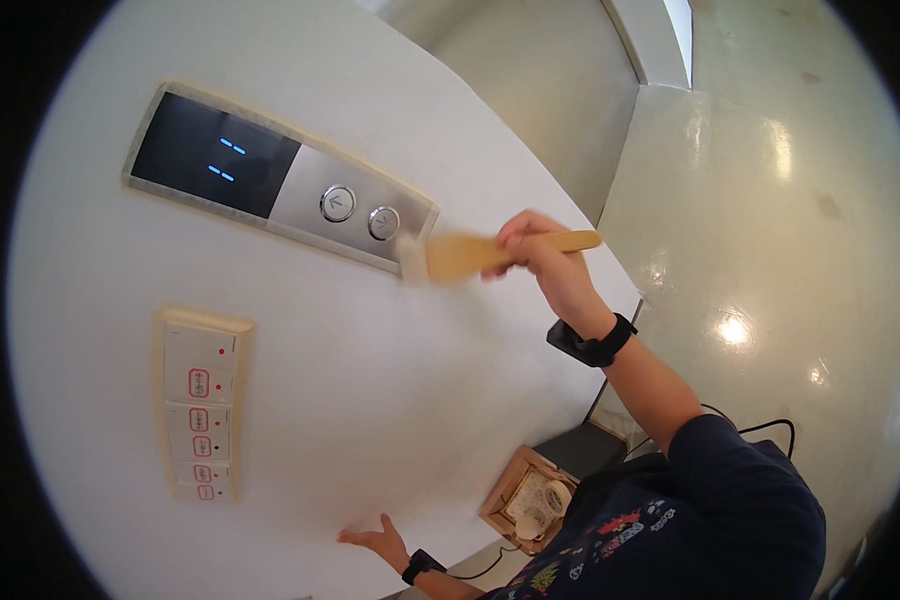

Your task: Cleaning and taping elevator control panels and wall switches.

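My right hand (545, 258) grips the yellow wooden handle of a flat paintbrush (460, 257). Its pale bristles, blurred by motion, are at the edge of an elevator call panel (315, 235), close to the arrow button farther from the display. The panel has a dark lit display and two round arrow buttons, and tape borders it. My left hand (378, 544) is lower in the view, fingers spread and holding nothing, against or just off the white wall (370, 400); I cannot tell if it touches.
A switch plate (200, 400) edged with tan tape is on the wall, bearing red-framed labels. A cardboard box (502, 490) with pale roll-like items stands by my body. A black cable (775, 425) trails over the shiny floor (770, 250). A recessed doorway (550, 90) adjoins the wall.
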The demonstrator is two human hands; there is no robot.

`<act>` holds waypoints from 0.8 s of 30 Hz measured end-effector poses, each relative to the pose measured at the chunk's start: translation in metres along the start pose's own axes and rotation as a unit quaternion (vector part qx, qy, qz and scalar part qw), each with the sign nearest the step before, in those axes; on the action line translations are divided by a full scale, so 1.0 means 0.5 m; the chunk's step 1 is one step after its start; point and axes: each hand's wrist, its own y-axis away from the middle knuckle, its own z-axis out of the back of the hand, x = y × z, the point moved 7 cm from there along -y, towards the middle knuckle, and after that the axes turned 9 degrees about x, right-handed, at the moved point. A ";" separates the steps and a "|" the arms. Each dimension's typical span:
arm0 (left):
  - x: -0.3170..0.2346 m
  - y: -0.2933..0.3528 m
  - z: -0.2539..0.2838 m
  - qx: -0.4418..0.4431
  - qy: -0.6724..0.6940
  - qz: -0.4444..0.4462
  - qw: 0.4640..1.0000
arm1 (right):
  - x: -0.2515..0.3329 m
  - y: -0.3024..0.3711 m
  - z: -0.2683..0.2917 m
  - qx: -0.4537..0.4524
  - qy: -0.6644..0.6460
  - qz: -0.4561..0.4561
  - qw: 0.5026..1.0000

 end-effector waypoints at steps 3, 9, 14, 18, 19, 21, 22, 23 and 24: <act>-0.002 0.002 0.002 0.001 0.023 0.004 1.000 | 0.064 -0.002 0.030 -0.109 -0.074 0.194 0.972; -0.008 0.004 0.011 0.002 -0.006 0.012 1.000 | 0.087 -0.042 -0.007 -0.052 -0.079 0.149 0.984; -0.008 0.006 0.016 0.003 -0.035 0.029 0.999 | 0.141 -0.075 -0.054 0.051 0.118 0.107 0.986; -0.010 0.006 0.014 0.006 -0.026 0.018 0.999 | 0.229 -0.087 -0.089 0.037 0.062 0.293 0.953; -0.008 0.006 0.013 0.005 -0.044 0.030 0.999 | 0.239 -0.088 -0.090 0.024 0.056 0.292 0.955; -0.012 0.006 0.014 -0.006 -0.014 0.013 1.000 | 0.202 -0.110 -0.127 0.118 0.301 0.077 0.943; -0.012 0.006 0.013 -0.006 -0.023 0.023 0.999 | 0.209 -0.105 -0.130 0.099 0.323 0.091 0.937; -0.016 0.007 0.014 -0.009 -0.012 0.019 1.000 | 0.211 -0.106 -0.141 0.113 0.324 0.093 0.935; -0.019 0.007 0.014 -0.006 0.009 0.019 1.000 | 0.236 -0.100 -0.149 0.090 0.300 0.187 0.931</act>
